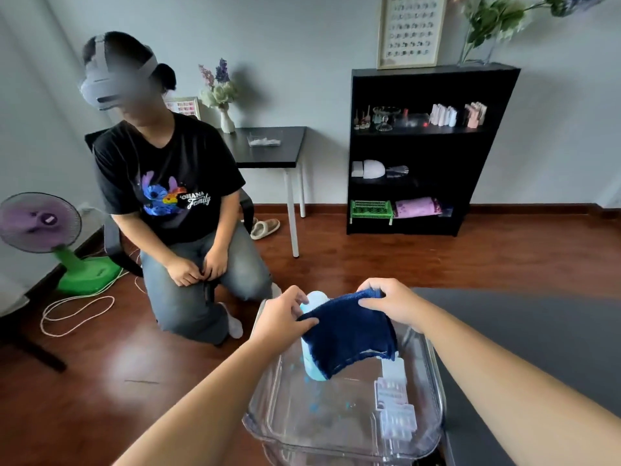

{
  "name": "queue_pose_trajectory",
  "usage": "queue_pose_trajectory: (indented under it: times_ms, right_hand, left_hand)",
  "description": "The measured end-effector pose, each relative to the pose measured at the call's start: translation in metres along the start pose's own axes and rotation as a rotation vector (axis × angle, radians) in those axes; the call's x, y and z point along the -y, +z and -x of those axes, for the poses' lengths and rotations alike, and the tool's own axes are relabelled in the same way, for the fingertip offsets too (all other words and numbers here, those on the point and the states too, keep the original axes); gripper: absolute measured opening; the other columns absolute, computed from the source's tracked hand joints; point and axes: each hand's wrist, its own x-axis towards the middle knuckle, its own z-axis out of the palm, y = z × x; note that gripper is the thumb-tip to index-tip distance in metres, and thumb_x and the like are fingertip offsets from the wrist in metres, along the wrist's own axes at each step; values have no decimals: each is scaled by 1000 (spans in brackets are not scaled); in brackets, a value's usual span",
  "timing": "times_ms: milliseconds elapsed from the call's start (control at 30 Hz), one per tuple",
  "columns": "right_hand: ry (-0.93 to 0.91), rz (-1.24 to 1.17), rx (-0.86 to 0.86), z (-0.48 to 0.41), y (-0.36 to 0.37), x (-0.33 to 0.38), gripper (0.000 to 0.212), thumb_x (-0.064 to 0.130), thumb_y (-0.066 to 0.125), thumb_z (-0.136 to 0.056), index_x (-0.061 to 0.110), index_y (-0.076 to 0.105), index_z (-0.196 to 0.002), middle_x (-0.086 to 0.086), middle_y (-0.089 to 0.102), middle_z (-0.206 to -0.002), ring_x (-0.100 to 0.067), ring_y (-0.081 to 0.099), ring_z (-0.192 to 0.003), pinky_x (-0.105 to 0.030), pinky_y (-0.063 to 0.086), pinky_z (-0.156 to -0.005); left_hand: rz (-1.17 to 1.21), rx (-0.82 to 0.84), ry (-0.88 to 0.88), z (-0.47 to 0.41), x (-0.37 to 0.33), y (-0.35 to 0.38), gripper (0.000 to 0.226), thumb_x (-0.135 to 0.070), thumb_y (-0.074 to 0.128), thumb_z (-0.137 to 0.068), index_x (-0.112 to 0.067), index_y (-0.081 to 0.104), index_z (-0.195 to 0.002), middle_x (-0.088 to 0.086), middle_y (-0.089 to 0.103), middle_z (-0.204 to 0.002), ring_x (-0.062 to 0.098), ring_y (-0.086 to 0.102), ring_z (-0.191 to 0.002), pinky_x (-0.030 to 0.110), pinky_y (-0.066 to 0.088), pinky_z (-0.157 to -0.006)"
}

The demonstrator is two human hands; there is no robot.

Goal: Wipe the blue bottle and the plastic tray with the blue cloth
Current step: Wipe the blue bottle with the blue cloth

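A dark blue cloth (pixel 349 334) is draped over a light blue bottle (pixel 312 369) that stands upright inside a clear plastic tray (pixel 268 415). Only the bottle's pale top and lower left side show. My left hand (pixel 285 314) pinches the cloth's left edge against the bottle's top. My right hand (pixel 389 302) grips the cloth's far right corner. The tray sits at the left edge of a dark table (pixel 537 331).
Small clear packs with white labels (pixel 393 401) lie in the tray's right side. A person in a black T-shirt (pixel 174 196) sits just left of the tray, with a fan (pixel 43 227) and cables on the floor. A black shelf (pixel 420 153) stands at the back.
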Motion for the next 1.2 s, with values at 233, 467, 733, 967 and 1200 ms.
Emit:
queue_pose_trajectory:
  times_ms: [233, 467, 733, 967, 1200]
  right_hand:
    - [57, 21, -83, -26, 21, -8, 8, 20, 57, -92, 14, 63, -91, -8, 68, -96, -24, 62, -89, -36, 49, -74]
    - [120, 94, -355, -46, 64, -13, 21, 24, 66, -85, 20, 60, -104, -3, 60, -109, -26, 55, -104, -36, 45, -80]
    - [100, -279, -422, -41, 112, -18, 14, 17, 50, -93, 25, 58, -101, -2, 61, -115, -19, 57, -106, -30, 43, -85]
    - [-39, -525, -143, -25, 116, -23, 44, 8, 38, -99, 27, 42, -138, 6, 48, -139, -10, 43, -130, -35, 30, -115]
    - [-157, -206, -50, -21, 102, -29, 58, 8, 41, -97, 26, 24, -149, 11, 33, -152, -1, 29, -137, -21, 20, -114]
  left_hand:
    - [-12, 99, 30, -9, 13, 2, 60, -25, 75, -79, -38, 50, -133, 0, 63, -79, 6, 52, -69, 23, 47, -75]
    - [28, 66, 55, -15, 18, 9, 55, -20, 77, -76, -39, 57, -124, -3, 60, -77, 7, 54, -69, 20, 49, -70]
    - [-19, -34, 121, -12, 18, 13, 54, -17, 78, -73, -34, 60, -121, -23, 51, -75, -11, 52, -70, -10, 23, -72]
    - [27, 21, 123, -15, 19, 8, 59, -28, 80, -73, -33, 58, -128, -12, 57, -89, 5, 60, -78, 13, 48, -72]
    - [15, 42, 63, -27, 8, 5, 48, -42, 75, -76, -32, 64, -121, -6, 63, -97, 5, 60, -76, 25, 53, -77]
